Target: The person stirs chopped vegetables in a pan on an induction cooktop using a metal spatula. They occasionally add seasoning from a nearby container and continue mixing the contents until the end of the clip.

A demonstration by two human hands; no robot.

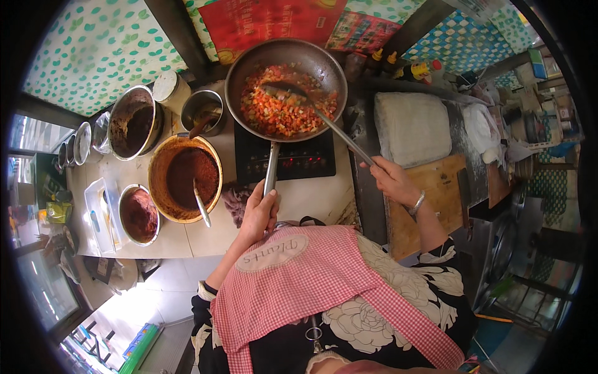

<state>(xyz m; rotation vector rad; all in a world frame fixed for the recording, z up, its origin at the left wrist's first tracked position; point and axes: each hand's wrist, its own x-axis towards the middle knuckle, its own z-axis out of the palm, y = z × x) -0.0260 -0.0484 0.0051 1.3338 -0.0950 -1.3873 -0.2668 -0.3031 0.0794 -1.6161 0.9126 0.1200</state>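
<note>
My left hand grips the metal handle of a wide frying pan, which is over a black induction cooktop with lit red digits. Diced orange, red and pale green vegetables fill the pan's middle and spill toward its right side. In my right hand is the long metal handle of a ladle; its bowl rests among the vegetables, partly hidden by them. A bracelet circles my right wrist.
Left of the cooktop stand a large pot of dark red sauce with a spoon, a small steel pot, a stained pot and a bowl of reddish paste. A wooden cutting board, a knife and a white cloth-covered block lie right.
</note>
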